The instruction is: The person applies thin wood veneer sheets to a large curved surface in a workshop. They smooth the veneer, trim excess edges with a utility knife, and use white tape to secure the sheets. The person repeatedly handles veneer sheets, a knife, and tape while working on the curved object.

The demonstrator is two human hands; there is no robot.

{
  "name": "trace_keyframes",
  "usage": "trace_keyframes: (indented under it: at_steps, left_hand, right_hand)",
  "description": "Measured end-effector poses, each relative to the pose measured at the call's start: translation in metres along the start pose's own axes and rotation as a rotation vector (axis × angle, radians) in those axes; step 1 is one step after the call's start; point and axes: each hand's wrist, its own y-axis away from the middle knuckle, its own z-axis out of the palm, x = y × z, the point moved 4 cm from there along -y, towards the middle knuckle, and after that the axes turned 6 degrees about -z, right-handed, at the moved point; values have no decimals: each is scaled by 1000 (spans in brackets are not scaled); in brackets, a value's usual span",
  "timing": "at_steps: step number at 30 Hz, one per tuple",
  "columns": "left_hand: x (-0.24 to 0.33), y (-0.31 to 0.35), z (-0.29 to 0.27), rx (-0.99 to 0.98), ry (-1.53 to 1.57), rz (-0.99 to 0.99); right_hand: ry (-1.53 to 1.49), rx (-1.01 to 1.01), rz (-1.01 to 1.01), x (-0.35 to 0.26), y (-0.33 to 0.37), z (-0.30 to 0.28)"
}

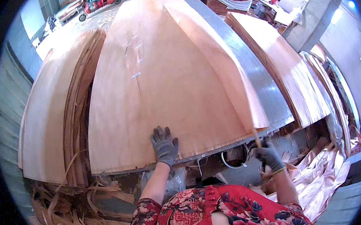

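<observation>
A broad, thin sheet of wood veneer (178,83) lies over a metal-topped table (269,93). Its right side is lifted into a long fold (221,61), narrowing toward the far end. On the sheet's near edge my left hand (164,147) rests flat in a grey glove, fingers spread. My right hand (270,156), gloved too, is just off the near right corner, closed around a thin tan strip (257,137) that reaches up to the folded edge; whether it is a stick or a veneer strip I cannot tell. Small white tape pieces (136,74) mark a split in the sheet.
Stacked veneer sheets stand at left (48,111) and at right (284,69). Torn scraps (73,205) lie below the left stack, and crumpled veneer (316,180) lies at lower right. A white ring (234,165) hangs under the table edge. A red three-wheeler (102,3) is parked far left.
</observation>
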Motion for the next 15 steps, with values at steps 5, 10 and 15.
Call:
trace_keyframes:
  at_steps: [5,10,15]
  left_hand:
    - [2,-1,4,26,-75,10]
    - [6,-4,13,17,-233,13]
    - [3,-11,25,-113,-302,-42]
  right_hand:
    - [-236,-86,-234,-37,-40,20]
    - [-760,-141,-237,-38,-82,-69]
    - [-1204,-264,-290,37,-124,-131]
